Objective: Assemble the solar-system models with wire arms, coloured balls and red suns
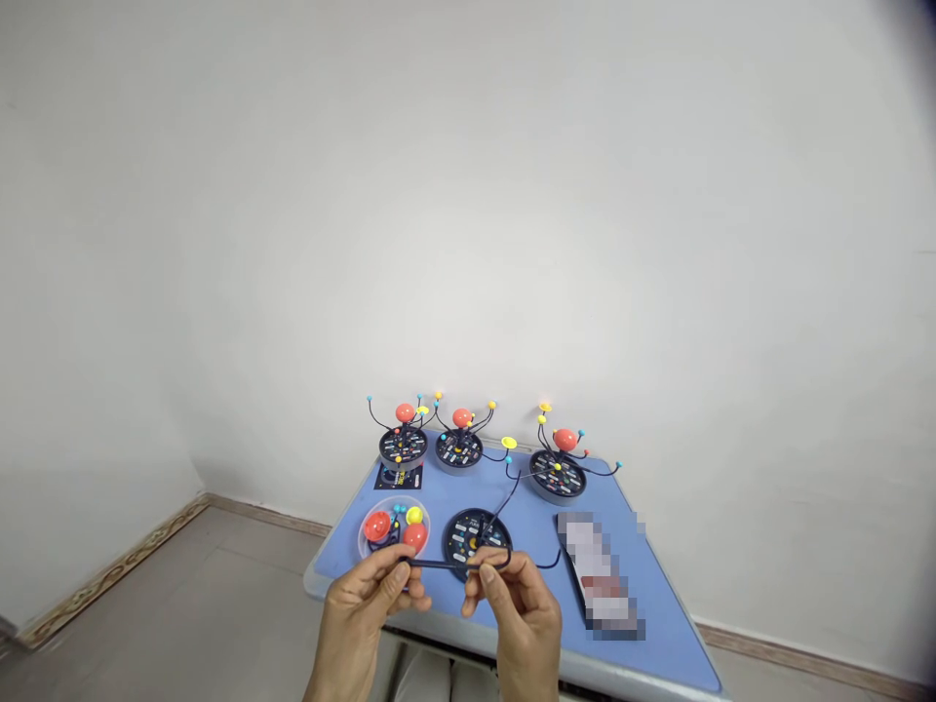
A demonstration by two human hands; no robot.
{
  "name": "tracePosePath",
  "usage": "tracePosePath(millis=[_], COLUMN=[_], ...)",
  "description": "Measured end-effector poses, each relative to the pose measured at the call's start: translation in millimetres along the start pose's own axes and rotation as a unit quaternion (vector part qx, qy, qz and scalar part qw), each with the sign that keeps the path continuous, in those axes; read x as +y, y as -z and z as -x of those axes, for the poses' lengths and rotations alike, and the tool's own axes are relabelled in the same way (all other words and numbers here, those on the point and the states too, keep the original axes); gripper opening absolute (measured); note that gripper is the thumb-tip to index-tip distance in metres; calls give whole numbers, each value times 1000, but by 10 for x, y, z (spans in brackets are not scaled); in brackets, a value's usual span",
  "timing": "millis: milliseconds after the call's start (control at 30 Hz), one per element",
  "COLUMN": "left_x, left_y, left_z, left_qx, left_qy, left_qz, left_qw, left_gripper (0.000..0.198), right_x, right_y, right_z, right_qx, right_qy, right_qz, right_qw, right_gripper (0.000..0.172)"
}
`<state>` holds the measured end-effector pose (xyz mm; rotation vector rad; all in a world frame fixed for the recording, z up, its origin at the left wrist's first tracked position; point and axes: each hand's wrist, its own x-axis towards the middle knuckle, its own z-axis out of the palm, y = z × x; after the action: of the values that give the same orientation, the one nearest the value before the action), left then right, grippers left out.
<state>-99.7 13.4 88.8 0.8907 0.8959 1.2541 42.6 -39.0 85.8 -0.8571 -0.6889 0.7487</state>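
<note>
Above the table's near edge, a thin black plastic rod [437, 564] is held level between my two hands. My left hand [364, 606] pinches its left end between thumb and fingertips. The thumb and fingers of my right hand [525, 609] close on it further right, where black curved arms are also visible. Just beyond my fingers lies a round black base [457, 529] with printed labels and a short post. Left of it stands a clear round tub [361, 531] holding red half-balls [377, 526], a yellow dish-shaped piece [414, 515] and small blue balls [399, 508].
Three planet models stand along the back of the blue table [621, 546], on a left base [404, 462], middle base [459, 465] and right base [560, 492], their thin arms spread outward. A dark printed card [387, 480] lies at left, a pixelated flat object [600, 575] at right.
</note>
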Motion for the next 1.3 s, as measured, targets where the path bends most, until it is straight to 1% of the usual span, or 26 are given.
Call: tracePosePath(millis=[100,233,367,533,667,867,1000,1133,1200,1300], left_x=[-1,5,19,23,0,-35,-50,-152,-252,-444], left_y=[1,-20,-69,-121,-125,-101,-55,-1,13,9], left_z=[4,12,35,65,79,56,20,4,5,27], left_qx=[3,7,16,29,22,17,-13,-13,-28,-59], left_qy=[-4,-12,-12,-5,-7,-27,-4,15,16,12], left_qz=[-1,-9,-22,-24,-25,-37,-59,-69,-73,-70], left_qw=[1000,1000,1000,999,999,999,998,997,997,996], left_gripper=[46,46,49,51,49,46,50,55,55,56], right_x=[21,43,104,186,230,342,381,363,362,383], right_y=[26,32,75,169,195,183,167,127,131,191], right_z=[-16,-26,-57,-98,-109,-80,-10,87,105,81], right_qx=[-22,-2,-25,-30,-34,-26,-8,37,54,66], right_qy=[-2,0,-8,-12,-18,-29,-29,-18,-16,-20], right_qz=[8,-1,3,13,13,5,9,12,13,12], right_qw=[1000,1000,1000,999,999,999,1000,999,998,998], right_gripper=[27,24,24,22,23,25,27,30,31,32])
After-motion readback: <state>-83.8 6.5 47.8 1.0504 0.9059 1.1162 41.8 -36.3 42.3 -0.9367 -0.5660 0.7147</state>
